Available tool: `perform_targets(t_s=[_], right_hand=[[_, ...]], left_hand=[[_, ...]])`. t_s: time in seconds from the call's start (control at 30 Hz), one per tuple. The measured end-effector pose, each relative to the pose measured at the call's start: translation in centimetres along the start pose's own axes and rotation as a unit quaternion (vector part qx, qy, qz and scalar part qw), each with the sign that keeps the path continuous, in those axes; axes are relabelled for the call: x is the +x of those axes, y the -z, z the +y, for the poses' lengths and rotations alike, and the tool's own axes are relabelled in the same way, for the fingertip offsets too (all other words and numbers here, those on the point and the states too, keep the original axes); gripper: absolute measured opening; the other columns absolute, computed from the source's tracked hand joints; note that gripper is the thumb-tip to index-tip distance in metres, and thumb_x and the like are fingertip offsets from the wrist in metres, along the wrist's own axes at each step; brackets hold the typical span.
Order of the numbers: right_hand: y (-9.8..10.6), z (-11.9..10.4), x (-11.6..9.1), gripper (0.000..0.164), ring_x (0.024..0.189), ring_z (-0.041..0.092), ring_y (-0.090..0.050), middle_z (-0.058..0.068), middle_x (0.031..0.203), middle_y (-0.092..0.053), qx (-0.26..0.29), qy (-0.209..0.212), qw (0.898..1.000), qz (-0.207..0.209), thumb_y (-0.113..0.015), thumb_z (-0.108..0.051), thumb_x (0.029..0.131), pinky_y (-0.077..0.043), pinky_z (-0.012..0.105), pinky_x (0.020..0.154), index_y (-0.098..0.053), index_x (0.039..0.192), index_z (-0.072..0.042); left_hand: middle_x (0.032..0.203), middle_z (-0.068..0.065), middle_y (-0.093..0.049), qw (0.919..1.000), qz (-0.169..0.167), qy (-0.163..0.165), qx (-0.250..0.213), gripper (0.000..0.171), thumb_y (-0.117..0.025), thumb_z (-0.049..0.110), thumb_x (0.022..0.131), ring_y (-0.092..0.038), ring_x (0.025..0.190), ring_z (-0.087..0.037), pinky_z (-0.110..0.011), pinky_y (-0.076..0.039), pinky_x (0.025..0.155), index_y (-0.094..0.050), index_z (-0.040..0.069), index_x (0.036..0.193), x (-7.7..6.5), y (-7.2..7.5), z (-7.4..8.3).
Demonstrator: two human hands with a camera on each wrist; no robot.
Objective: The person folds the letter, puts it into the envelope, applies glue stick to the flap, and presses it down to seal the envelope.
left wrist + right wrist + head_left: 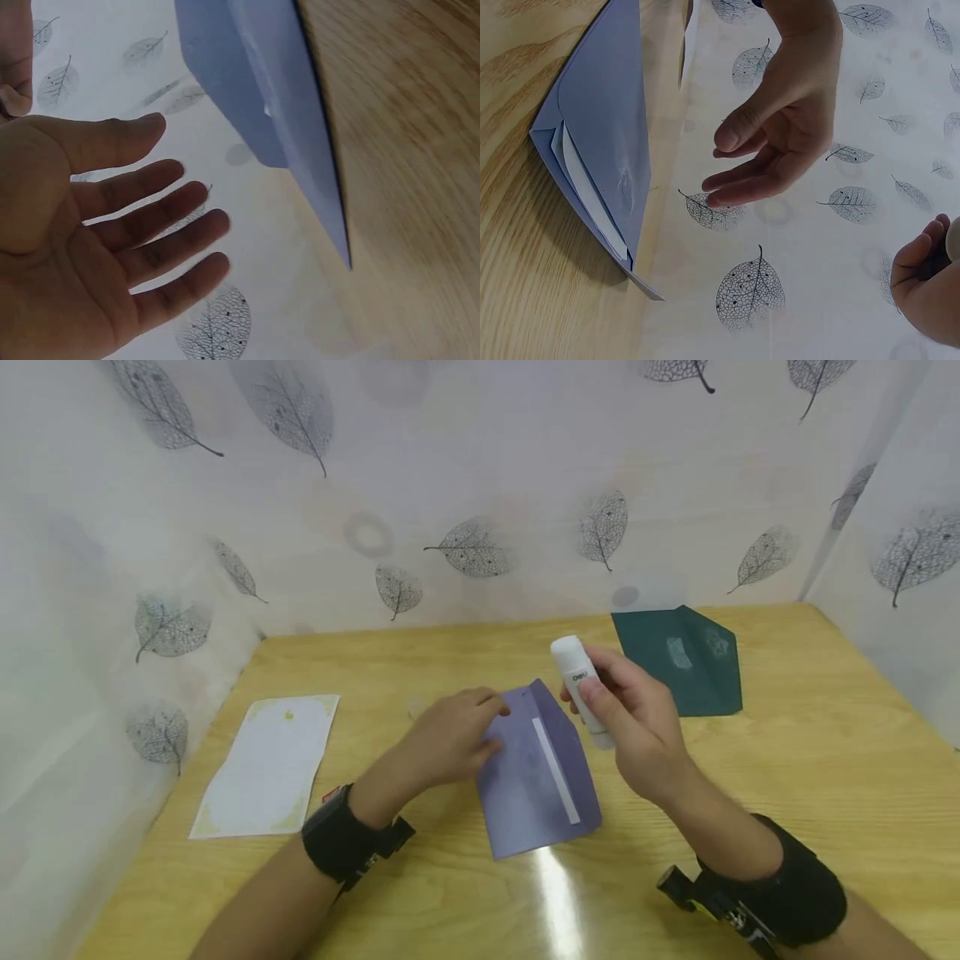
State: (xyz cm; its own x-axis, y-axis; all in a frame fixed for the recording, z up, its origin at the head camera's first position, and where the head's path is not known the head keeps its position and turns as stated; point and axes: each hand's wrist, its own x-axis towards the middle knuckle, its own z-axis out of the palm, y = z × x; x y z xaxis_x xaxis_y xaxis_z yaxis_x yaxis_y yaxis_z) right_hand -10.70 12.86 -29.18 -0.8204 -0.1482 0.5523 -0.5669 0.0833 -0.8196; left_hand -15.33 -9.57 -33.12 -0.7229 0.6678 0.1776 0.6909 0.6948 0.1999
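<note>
A purple envelope (517, 785) lies on the table with its flap lifted to the right. A white strip of paper (556, 772) shows along its opening. Over the envelope's upper left part hovers my left hand (453, 735); in the left wrist view its fingers (161, 225) are spread, holding nothing, apart from the envelope (300, 97). My right hand (641, 722) grips a white glue stick (579, 681), cap end up, above the flap's right side. In the right wrist view whitish smears mark the envelope (611, 112), and the right hand (930, 292) shows only partly.
At the back right lies a dark green envelope (660, 652) with whitish patches. On the left is a white sheet (262, 768) with yellow corner patterns. A small red item (330, 794) peeks out by my left wrist. A leaf-printed curtain (480, 468) borders the table.
</note>
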Motion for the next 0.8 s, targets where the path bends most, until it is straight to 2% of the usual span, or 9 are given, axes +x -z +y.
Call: perform_targets(t_s=[0.13,0.23,0.37,0.5,0.63,0.73,0.8], right_hand=[[0.1,-0.2,0.2,0.03,0.071,0.013,-0.056,0.002,0.085,-0.062,-0.001,-0.022,1.0,-0.01,-0.047,0.003,0.098,-0.05,0.022,0.06,-0.06,0.124,0.008],[0.1,-0.1,0.1,0.029,0.067,0.013,-0.053,0.003,0.085,-0.06,-0.02,-0.032,0.999,-0.028,-0.048,0.001,0.099,-0.047,0.023,0.055,-0.06,0.125,0.006],[0.2,0.0,0.0,0.03,0.071,0.013,-0.054,0.007,0.091,-0.063,-0.077,-0.042,0.995,-0.053,-0.051,-0.006,0.102,-0.047,0.023,0.057,-0.06,0.13,0.001],[0.3,0.2,0.2,0.032,0.08,0.013,-0.059,0.01,0.1,-0.068,-0.119,-0.055,0.989,-0.067,-0.053,-0.011,0.102,-0.05,0.023,0.063,-0.058,0.133,-0.005],[0.3,0.3,0.3,0.031,0.076,0.013,-0.058,0.006,0.099,-0.07,-0.136,-0.055,0.987,-0.07,-0.052,-0.011,0.103,-0.048,0.024,0.061,-0.057,0.133,-0.008],[0.3,0.5,0.3,0.029,0.074,0.012,-0.057,0.005,0.098,-0.07,-0.154,-0.046,0.984,-0.072,-0.053,-0.01,0.102,-0.048,0.024,0.061,-0.057,0.131,-0.008],[0.3,0.7,0.4,0.029,0.073,0.011,-0.058,0.005,0.097,-0.071,-0.176,-0.035,0.981,-0.074,-0.057,-0.011,0.1,-0.048,0.024,0.06,-0.056,0.129,-0.007]], left_hand=[[0.12,-0.01,-0.064,0.997,-0.074,0.022,0.002,0.032,-0.07,0.018,0.092,-0.063,0.111,-0.027,-0.041,-0.053,0.093,-0.064,0.002,0.119,0.0,-0.6,-0.5],[0.134,-0.015,-0.058,0.9886,-0.146,0.034,-0.011,0.043,-0.066,0.02,0.095,-0.056,0.126,-0.031,-0.043,-0.046,0.106,-0.056,0.0,0.131,0.0,-1.1,-0.7],[0.15,-0.02,-0.045,0.9766,-0.21,0.042,-0.018,0.053,-0.064,0.022,0.097,-0.043,0.14,-0.033,-0.043,-0.033,0.118,-0.047,-0.002,0.142,0.0,-1.6,-0.7],[0.154,-0.02,-0.04,0.9727,-0.229,0.036,0.006,0.054,-0.064,0.024,0.097,-0.038,0.144,-0.033,-0.042,-0.029,0.12,-0.047,-0.001,0.142,0.0,-2.0,-0.8],[0.154,-0.022,-0.041,0.9733,-0.226,0.037,0.016,0.055,-0.067,0.023,0.095,-0.039,0.143,-0.036,-0.044,-0.029,0.12,-0.048,-0.001,0.141,0.0,-2.1,-0.8],[0.151,-0.023,-0.043,0.9734,-0.224,0.044,0.021,0.053,-0.068,0.018,0.094,-0.042,0.14,-0.037,-0.045,-0.032,0.118,-0.049,-0.003,0.138,0.0,-2.0,-0.7],[0.142,-0.021,-0.051,0.974,-0.219,0.043,0.038,0.047,-0.069,0.014,0.091,-0.051,0.13,-0.037,-0.045,-0.041,0.112,-0.051,-0.003,0.131,0.0,-1.9,-0.6]])
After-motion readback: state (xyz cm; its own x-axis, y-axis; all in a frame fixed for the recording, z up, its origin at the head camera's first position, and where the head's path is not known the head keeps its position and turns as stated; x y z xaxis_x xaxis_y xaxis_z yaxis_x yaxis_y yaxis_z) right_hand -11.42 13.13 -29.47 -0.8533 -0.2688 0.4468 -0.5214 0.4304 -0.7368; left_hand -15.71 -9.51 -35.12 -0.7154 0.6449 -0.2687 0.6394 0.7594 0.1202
